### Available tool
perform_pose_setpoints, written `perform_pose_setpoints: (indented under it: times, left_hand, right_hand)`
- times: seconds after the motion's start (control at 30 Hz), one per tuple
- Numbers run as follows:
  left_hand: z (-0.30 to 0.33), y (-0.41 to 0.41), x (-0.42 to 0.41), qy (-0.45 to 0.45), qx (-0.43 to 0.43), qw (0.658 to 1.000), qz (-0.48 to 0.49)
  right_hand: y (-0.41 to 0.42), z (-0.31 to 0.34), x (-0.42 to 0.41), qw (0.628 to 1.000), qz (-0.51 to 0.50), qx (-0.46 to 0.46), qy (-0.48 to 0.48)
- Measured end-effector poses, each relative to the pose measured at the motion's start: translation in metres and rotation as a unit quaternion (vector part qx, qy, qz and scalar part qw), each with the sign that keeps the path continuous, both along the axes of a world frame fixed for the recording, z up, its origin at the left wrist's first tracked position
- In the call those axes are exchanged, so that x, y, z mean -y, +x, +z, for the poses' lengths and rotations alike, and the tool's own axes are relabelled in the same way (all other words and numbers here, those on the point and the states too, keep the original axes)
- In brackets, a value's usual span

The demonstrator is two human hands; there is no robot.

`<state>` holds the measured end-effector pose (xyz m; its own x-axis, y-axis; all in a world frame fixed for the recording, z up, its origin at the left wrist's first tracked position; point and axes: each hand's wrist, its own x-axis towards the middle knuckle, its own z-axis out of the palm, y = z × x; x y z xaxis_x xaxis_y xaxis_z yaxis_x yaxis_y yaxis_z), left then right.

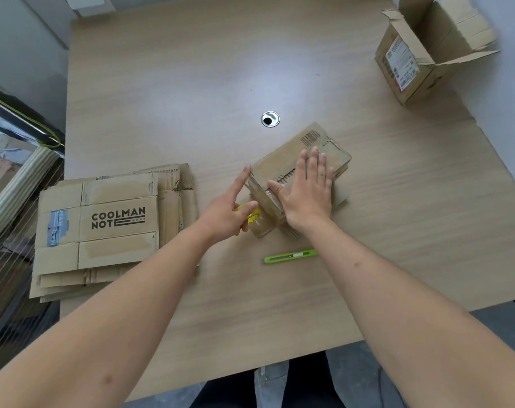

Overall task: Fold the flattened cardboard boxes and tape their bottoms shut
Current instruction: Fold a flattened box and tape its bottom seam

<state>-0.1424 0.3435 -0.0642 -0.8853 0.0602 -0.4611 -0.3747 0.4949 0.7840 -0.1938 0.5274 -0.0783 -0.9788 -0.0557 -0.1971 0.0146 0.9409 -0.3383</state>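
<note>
A small folded cardboard box [282, 160] lies bottom-up in the middle of the wooden table [191, 69]. My right hand [306, 189] presses flat on its closed flaps, fingers straight. My left hand [229, 210] holds a yellow roll of clear tape [253, 214] against the box's near left corner, its index finger stretched along the box's left edge. Clear tape runs from the roll up over the box's near side. A stack of flattened cardboard boxes [112, 228], the top one printed COOLMAN NOTE, lies at the left edge of the table.
A green utility knife [290, 256] lies just in front of the box. An open, assembled cardboard box [427, 48] with a shipping label stands at the far right corner. A round metal cable hole [270, 118] sits behind the box.
</note>
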Motion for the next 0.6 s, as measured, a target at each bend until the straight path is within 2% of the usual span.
perform_pose_setpoints:
  times: [0.07,0.13,0.23,0.3,0.37,0.47,0.6]
  left_hand:
    - [0.0,-0.001,-0.001,0.015,0.003,1.0,0.005]
    - [-0.002,-0.002,-0.003,0.027,0.005,1.0,-0.001]
    - [-0.006,-0.002,-0.007,0.004,0.0,1.0,-0.011]
    - [-0.007,0.0,-0.009,0.002,-0.006,1.0,-0.011]
    - [-0.008,0.002,-0.009,0.002,-0.011,1.0,-0.012]
    - [-0.006,0.005,-0.009,0.002,-0.028,1.0,-0.003]
    - [-0.008,0.008,-0.007,-0.009,-0.036,0.999,0.014]
  right_hand:
    - [-0.011,-0.001,-0.007,0.999,0.013,-0.004,-0.038]
    - [-0.018,0.0,-0.013,0.992,0.002,-0.017,-0.127]
    - [-0.008,0.006,-0.02,0.949,-0.055,-0.106,-0.293]
    - [0.01,0.008,-0.022,0.925,-0.088,-0.231,-0.287]
    - [0.028,0.009,-0.025,0.917,-0.097,-0.301,-0.243]
    - [0.054,0.002,-0.029,0.933,-0.013,-0.289,-0.214]
    - [0.086,-0.022,-0.033,0.971,0.073,-0.134,-0.181]
